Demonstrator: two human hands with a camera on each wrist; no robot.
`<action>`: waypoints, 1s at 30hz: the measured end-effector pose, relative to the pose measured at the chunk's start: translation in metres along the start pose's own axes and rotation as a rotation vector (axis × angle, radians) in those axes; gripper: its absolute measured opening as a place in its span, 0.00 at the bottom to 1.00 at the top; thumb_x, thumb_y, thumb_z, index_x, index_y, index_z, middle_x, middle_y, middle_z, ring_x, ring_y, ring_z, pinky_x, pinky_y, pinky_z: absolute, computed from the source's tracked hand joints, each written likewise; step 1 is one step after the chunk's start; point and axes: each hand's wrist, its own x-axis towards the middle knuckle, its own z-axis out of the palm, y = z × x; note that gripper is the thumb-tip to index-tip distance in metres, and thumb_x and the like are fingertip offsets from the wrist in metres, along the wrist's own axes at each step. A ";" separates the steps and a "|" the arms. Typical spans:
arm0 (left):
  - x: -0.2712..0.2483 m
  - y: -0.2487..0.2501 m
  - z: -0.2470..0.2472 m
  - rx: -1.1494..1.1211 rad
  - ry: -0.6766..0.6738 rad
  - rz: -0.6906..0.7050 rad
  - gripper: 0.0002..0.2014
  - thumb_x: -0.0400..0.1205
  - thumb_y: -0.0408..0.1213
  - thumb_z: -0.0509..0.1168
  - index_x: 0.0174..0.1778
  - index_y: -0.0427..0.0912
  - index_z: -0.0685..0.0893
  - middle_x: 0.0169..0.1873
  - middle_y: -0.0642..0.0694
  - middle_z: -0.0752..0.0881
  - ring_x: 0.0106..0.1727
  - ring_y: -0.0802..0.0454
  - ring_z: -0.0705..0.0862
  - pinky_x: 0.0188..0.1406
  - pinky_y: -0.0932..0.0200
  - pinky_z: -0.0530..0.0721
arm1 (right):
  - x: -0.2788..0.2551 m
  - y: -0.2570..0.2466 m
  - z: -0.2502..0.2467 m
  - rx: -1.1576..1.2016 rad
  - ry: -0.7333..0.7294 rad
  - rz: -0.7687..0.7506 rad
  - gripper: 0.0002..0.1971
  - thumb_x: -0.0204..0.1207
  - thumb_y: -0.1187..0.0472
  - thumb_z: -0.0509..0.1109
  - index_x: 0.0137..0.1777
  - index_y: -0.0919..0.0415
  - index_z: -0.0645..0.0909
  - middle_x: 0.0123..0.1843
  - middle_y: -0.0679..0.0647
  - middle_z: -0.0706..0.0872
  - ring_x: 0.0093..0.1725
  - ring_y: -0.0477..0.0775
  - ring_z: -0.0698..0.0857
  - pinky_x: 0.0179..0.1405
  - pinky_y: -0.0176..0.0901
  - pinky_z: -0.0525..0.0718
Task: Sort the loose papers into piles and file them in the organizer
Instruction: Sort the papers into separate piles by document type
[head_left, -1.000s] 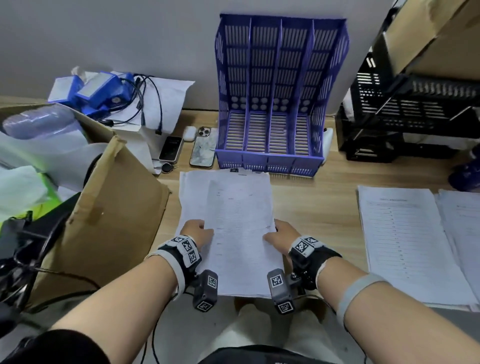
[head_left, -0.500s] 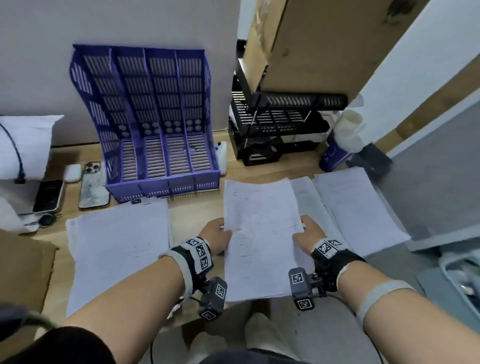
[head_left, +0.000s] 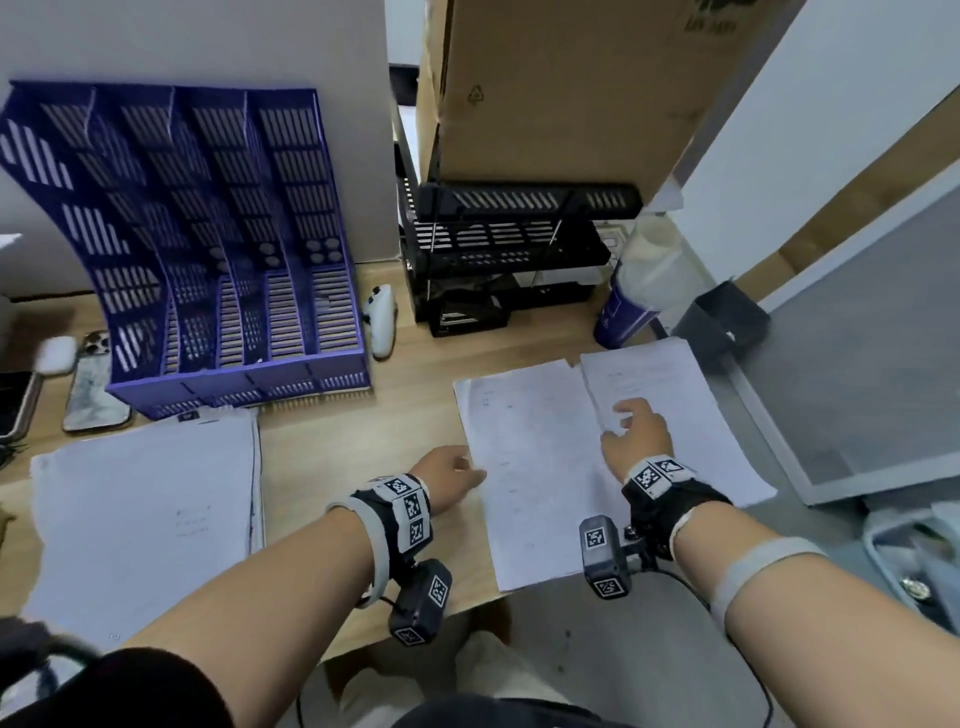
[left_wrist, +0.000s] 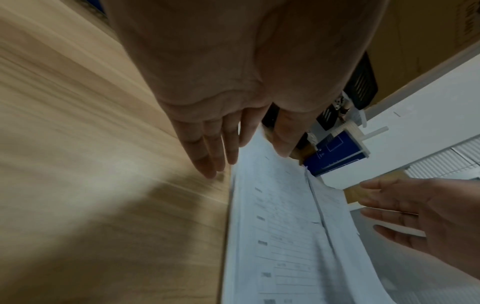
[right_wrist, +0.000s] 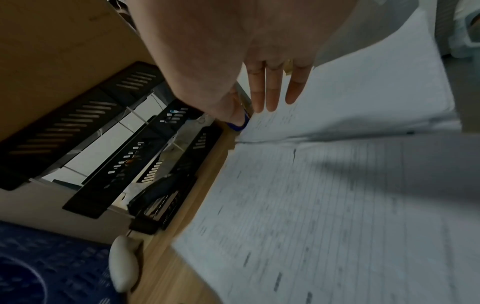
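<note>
Your left hand (head_left: 451, 474) was flat on the counter (head_left: 332, 441) with a wide, relaxed grip holding nothing, fingertips right at the left edge of the middle paper pile (head_left: 535, 467). Your right hand (head_left: 636, 434) had its fingers straight too, spread over the seam where that pile meets the right pile (head_left: 670, 384). A third pile (head_left: 145, 509) sat in front of the empty purple organizer (head_left: 223, 260). The sheets were ruled forms, print too blurry to read. Only readable mark: a recycling triangle on the cardboard box (head_left: 571, 88) above the black trays (head_left: 509, 244).
</note>
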 end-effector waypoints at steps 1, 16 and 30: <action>0.000 -0.007 -0.003 -0.009 0.035 -0.022 0.17 0.83 0.39 0.67 0.68 0.42 0.81 0.60 0.41 0.85 0.57 0.42 0.85 0.59 0.52 0.82 | 0.000 -0.004 0.008 0.017 -0.040 -0.003 0.19 0.76 0.67 0.68 0.67 0.58 0.77 0.63 0.62 0.80 0.62 0.64 0.82 0.62 0.49 0.79; -0.140 -0.184 -0.174 0.133 0.732 -0.564 0.27 0.78 0.35 0.66 0.76 0.41 0.76 0.74 0.36 0.75 0.71 0.37 0.78 0.69 0.51 0.78 | -0.148 -0.119 0.227 0.142 -1.040 0.002 0.07 0.78 0.73 0.65 0.45 0.62 0.81 0.37 0.61 0.83 0.30 0.57 0.83 0.35 0.47 0.78; -0.186 -0.237 -0.200 0.057 0.589 -0.552 0.15 0.82 0.34 0.58 0.61 0.46 0.84 0.62 0.46 0.85 0.55 0.45 0.82 0.50 0.60 0.77 | -0.207 -0.151 0.263 -0.238 -0.858 -0.254 0.09 0.74 0.59 0.68 0.45 0.65 0.84 0.43 0.59 0.88 0.44 0.60 0.86 0.38 0.42 0.79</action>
